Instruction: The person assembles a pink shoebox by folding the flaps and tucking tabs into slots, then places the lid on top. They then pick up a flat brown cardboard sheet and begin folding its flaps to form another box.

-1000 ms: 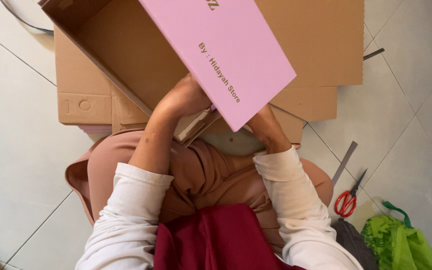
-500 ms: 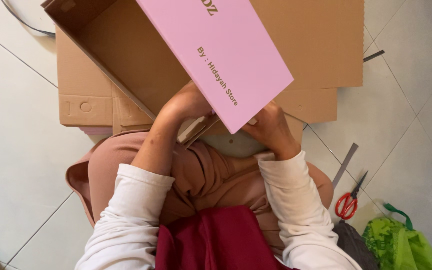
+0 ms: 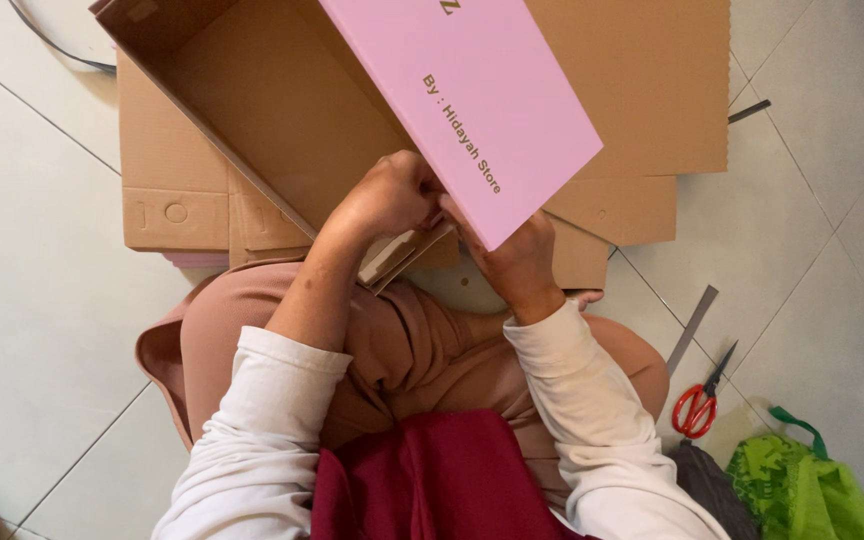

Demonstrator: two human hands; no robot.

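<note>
**Both hands on pink-faced box, seated on floor**

Person sits cross-legged on tiled floor (image 3: 42,300), head cam looks straight down. Pink box panel (image 3: 472,110) is tilted up over the lap, its near corner pointing down btw the two hands. It belongs to a part-folded cardboard box (image 3: 272,110), brown inside, open cavity to upper left.

L hand (image 3: 392,195): grip clenched on near edge of box, w/ fingers curled at the pink panel's lower edge, just above a folded flap (image 3: 402,255) w/ pale inner side. R hand (image 3: 517,265): below the pink corner, back of hand to cam, touching the panel from underneath; fingers hidden behind panel, so can't tell if grip is clenched or released.

Under and behind the box: stack of flat brown cardboard sheets (image 3: 642,90) on floor, one w/ cut-out marks at left (image 3: 172,215).

R side of floor, well apart from hands: red-handled scissors (image 3: 700,400), blades pointing up-right, just beside a grey flat strip (image 3: 692,328). Green bag (image 3: 802,480) near bottom right corner, dark grey cloth item (image 3: 712,485) touching it. Second small grey strip (image 3: 749,111) near upper right cardboard edge. Dark cable (image 3: 52,45) at top left.

Clothes: white long sleeves, L sleeve pushed up forearm, pinkish-brown trousers, dark red fabric (image 3: 432,480) in lap near bottom
</note>
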